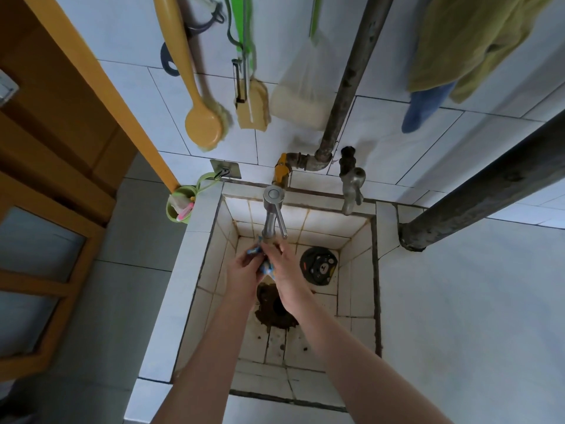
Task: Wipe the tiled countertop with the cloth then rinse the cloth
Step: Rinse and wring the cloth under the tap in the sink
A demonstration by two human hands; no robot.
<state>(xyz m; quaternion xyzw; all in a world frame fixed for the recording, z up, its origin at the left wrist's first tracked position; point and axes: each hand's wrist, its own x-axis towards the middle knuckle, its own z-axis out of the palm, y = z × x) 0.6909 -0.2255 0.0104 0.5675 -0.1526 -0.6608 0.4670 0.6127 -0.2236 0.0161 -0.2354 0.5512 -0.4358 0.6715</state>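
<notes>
Head: L hand, R hand grip cloth under tap; strainer beside.

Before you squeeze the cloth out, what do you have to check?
1. Left hand and right hand both grip the cloth: ok.
2. Cloth sits just below the tap spout: ok.
3. Water is running: cannot tell.
4. Drain hole is uncovered; the round black disc lies beside it: ok.
5. Cloth is rinsed clean: cannot tell.
</notes>
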